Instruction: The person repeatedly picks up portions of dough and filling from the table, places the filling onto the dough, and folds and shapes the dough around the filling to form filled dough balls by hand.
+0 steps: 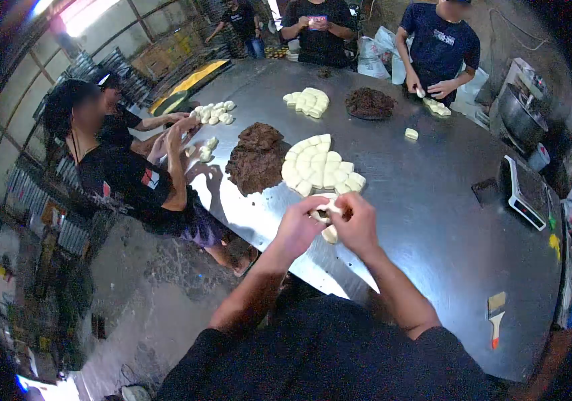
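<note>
Between my two hands is a piece of pale dough [326,206] with a dark brown filling showing in its middle. My left hand [299,226] pinches its left edge, and my right hand [355,220] grips the right edge with bent fingers. Just below them a single dough piece [330,234] lies on the metal table. Beyond my fingers spreads a fan of cut dough pieces [319,164]. A mound of crumbly dark brown filling [256,158] touches or nearly touches its left side.
Co-workers stand at the left [132,154] and far side [441,50] of the metal table [426,214]. More dough [307,101] and filling [370,103] lie farther back. On the right are a scale [528,194], a brush [496,317] and a metal pot [522,115].
</note>
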Tool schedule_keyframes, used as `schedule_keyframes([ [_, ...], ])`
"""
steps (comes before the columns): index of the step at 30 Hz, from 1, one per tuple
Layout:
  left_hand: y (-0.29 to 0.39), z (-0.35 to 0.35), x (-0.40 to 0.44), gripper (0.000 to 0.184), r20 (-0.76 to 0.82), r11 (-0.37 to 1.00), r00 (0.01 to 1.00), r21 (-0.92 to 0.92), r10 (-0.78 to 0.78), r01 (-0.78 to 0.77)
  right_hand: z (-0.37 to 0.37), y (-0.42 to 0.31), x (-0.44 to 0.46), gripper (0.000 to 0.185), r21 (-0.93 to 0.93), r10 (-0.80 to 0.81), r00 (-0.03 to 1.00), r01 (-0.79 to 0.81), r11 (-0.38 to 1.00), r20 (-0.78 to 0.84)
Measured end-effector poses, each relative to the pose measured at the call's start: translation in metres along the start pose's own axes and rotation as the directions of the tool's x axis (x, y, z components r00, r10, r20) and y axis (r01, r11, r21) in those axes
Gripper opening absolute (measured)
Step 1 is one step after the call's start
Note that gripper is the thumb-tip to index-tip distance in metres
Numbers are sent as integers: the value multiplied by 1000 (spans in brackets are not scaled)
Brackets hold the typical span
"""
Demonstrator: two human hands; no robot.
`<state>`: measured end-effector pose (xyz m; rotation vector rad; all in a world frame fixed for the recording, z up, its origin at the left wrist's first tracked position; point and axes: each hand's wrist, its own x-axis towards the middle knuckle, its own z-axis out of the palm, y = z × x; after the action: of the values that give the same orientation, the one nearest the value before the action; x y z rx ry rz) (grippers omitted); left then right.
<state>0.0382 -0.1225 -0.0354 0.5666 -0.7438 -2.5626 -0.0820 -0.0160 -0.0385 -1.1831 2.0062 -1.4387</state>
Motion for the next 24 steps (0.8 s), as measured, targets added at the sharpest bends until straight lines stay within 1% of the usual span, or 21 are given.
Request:
schedule_keyframes([
  [1,-4,6,0,30,-32,995,997,74,74,-72,5,-5,-13,28,-12,-262,962,262,965,-81],
  [2,-8,10,-3,30,-37,994,996,70,83,-81,5,-10,-24,29,-42,-506,849,506,862,-155],
  [3,-7,23,-10,34,-92,973,980,168,174,-157,-1,-19,-31,31,-84,-609,782,603,793,-133],
  [4,-5,33,-17,38,-140,937,954,272,265,-220,-7,-24,-31,31,-77,-613,780,608,790,-130],
  [5,-6,40,-21,38,-87,920,955,304,283,-246,-14,-27,-28,30,-101,-495,851,485,869,-176],
  [6,-11,45,-22,38,-95,921,953,301,288,-248,-22,-29,-25,30,-121,-367,904,348,930,-219],
  [7,-18,50,-21,38,-61,903,955,348,290,-252,-27,-31,-20,24,-34,-174,972,170,985,-160],
  [8,-23,54,-22,38,-28,882,956,394,291,-257,-28,-28,-21,24,-36,-173,974,169,985,-148],
  [9,-22,59,-24,38,-63,893,977,420,205,-160,-28,-24,-19,23,-104,-287,933,270,957,-218],
  [10,-19,55,-19,38,-63,894,975,415,212,-167,-27,-20,-15,22,-179,-400,872,362,915,-282],
  [11,-16,45,-13,39,-6,894,983,417,185,-165,-25,-16,-13,26,-335,-607,746,518,787,-274],
  [12,-15,38,-11,40,44,895,987,416,155,-159,-22,-22,-16,26,-331,-603,753,517,789,-263],
  [14,-3,47,-22,38,44,883,961,385,274,-269,-17,-47,-27,32,-455,-770,625,653,606,-128],
  [15,0,47,-22,36,-15,884,942,353,334,-308,-18,-57,-33,37,-425,-769,634,676,602,-81],
  [16,3,50,-25,34,-75,882,921,327,383,-340,-15,-60,-33,37,-418,-757,649,668,615,-76],
  [18,0,58,-30,32,-41,859,899,319,435,-401,-14,-58,-28,30,-310,-667,667,590,745,-332],
  [20,-9,54,-28,32,72,769,894,483,441,-418,-18,-54,-18,23,-238,-565,758,513,825,-325],
  [21,4,30,-19,31,299,900,921,279,250,-335,-20,-50,-17,21,-318,-637,694,553,770,-336],
  [22,9,8,-9,29,530,981,842,85,104,-175,-21,-47,-15,20,-396,-708,623,590,704,-331],
  [23,-1,30,-20,28,336,919,923,275,185,-284,-20,-45,-11,21,-474,-803,513,650,595,-305],
  [24,-2,59,-35,26,150,807,938,479,312,-345,-22,-49,-15,21,-498,-810,533,648,576,-245],
])
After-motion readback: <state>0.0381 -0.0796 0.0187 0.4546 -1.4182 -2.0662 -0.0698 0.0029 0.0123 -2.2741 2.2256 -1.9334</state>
